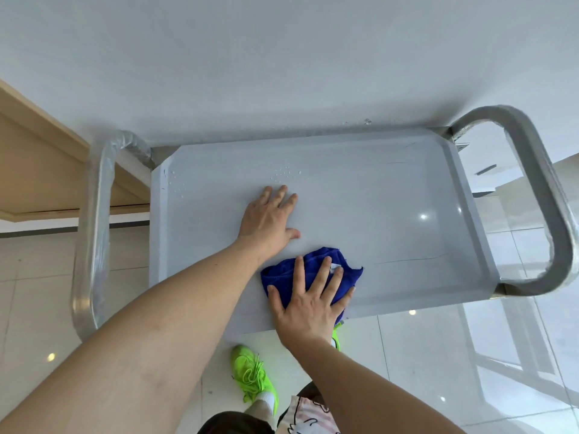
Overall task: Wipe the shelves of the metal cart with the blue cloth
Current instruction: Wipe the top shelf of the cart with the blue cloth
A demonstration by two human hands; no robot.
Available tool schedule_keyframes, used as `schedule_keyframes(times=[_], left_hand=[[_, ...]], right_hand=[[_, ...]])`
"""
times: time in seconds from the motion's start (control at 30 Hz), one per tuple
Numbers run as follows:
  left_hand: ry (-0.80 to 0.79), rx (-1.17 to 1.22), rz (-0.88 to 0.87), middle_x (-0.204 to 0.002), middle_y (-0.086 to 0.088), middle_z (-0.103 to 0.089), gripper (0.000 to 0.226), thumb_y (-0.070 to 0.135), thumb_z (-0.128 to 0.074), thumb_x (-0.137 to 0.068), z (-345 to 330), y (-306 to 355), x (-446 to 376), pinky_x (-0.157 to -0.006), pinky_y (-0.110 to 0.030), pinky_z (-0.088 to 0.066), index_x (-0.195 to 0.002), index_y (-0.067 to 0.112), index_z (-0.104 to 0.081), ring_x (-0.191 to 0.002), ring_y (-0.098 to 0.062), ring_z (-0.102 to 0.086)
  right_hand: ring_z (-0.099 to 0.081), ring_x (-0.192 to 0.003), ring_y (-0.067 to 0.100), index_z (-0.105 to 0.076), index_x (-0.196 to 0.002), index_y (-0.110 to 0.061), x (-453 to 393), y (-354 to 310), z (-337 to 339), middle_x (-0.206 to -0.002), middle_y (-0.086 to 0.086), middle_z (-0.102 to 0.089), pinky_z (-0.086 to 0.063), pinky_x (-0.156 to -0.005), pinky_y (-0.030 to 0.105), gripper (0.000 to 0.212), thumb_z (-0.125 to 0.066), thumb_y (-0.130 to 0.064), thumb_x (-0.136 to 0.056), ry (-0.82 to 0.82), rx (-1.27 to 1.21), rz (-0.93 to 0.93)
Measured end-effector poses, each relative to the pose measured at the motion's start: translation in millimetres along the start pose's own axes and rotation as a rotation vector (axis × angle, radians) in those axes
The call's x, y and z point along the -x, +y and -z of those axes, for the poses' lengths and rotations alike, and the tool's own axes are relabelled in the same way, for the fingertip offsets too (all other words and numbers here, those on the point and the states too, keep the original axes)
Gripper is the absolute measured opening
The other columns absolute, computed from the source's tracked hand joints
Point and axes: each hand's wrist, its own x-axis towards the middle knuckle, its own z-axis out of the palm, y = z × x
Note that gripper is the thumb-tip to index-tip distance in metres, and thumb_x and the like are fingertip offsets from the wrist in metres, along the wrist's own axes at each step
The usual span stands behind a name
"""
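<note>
Flat-palmed, right hand presses the soft, light cloth at the shelf's 6 o'clock; left hand braces open, empty.

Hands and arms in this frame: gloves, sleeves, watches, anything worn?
Nothing worn. The left hand and right hand are bare: no gloves, rings, watch or wristband visible. Both forearms are uncovered up to the frame edge, with no sleeve in view.

The metal cart's top shelf lies bare right of the blue cloth, open to the raised rim. Beyond the cloth, the left hand presses flat, blocking that path. Loop handles close both shelf ends.
</note>
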Motion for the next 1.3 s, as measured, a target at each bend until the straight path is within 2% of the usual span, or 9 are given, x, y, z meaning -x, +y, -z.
schedule_keyframes(times=[0.1,0.3,0.43,0.77,1.03,1.3], left_hand=[[0.068,0.002,0.093,-0.164,-0.001,-0.010,0.072,0.060,-0.040,-0.094,1.7,-36.4,13.9,-0.119,-0.043,-0.016,-0.154,0.029,-0.017,-0.150,-0.030,-0.005],[0.027,-0.031,0.229,-0.164,-0.002,-0.005,0.074,0.059,-0.041,-0.090,1.8,-95.6,35.2,-0.117,-0.055,-0.015,-0.153,0.034,-0.012,-0.148,-0.036,-0.002],[0.047,-0.022,0.227,-0.165,-0.001,0.003,0.081,0.061,-0.044,-0.086,-11.8,-97.4,42.1,-0.119,-0.054,-0.004,-0.153,0.034,-0.009,-0.149,-0.036,0.005],[0.133,-0.024,0.258,-0.165,0.001,0.004,0.077,0.049,-0.049,-0.085,-20.4,-92.7,43.6,-0.119,-0.055,-0.001,-0.152,0.035,-0.012,-0.149,-0.034,0.008],[0.128,-0.049,0.262,-0.164,0.002,0.007,0.078,0.052,-0.043,-0.084,-23.3,-95.0,42.6,-0.119,-0.054,-0.002,-0.153,0.036,-0.009,-0.149,-0.032,0.012],[0.056,0.017,0.271,-0.164,0.006,0.011,0.078,0.048,-0.050,-0.090,-13.3,-90.5,42.4,-0.120,-0.052,0.003,-0.152,0.038,-0.005,-0.149,-0.029,0.016]], right_hand=[[0.006,-0.151,0.044,-0.013,-0.160,-0.034,-21.1,-6.8,0.6,-0.168,0.020,0.002,0.009,-0.115,0.070,0.084,-0.019,-0.079,-0.089,-0.019,0.025,0.036],[0.006,-0.151,0.041,-0.016,-0.158,-0.034,-75.7,-33.4,4.8,-0.168,0.018,0.000,0.008,-0.115,0.069,0.086,-0.022,-0.081,-0.086,0.060,-0.006,0.031],[0.003,-0.151,0.040,-0.019,-0.156,-0.033,-109.9,-50.9,7.9,-0.167,0.018,-0.006,0.008,-0.115,0.068,0.085,-0.026,-0.081,-0.086,0.117,-0.028,0.042],[0.006,-0.150,0.040,-0.014,-0.158,-0.031,-216.7,-107.7,32.4,-0.167,0.018,-0.004,0.013,-0.113,0.069,0.087,-0.020,-0.079,-0.086,0.139,-0.030,0.040],[0.001,-0.150,0.044,-0.015,-0.157,-0.027,-240.8,-126.8,41.7,-0.166,0.021,-0.007,0.007,-0.113,0.072,0.085,-0.021,-0.075,-0.087,0.151,-0.014,0.104],[0.000,-0.150,0.045,-0.011,-0.158,-0.024,-221.8,-116.9,43.2,-0.165,0.023,-0.009,0.003,-0.113,0.073,0.081,-0.021,-0.070,-0.092,0.130,0.032,0.234]])
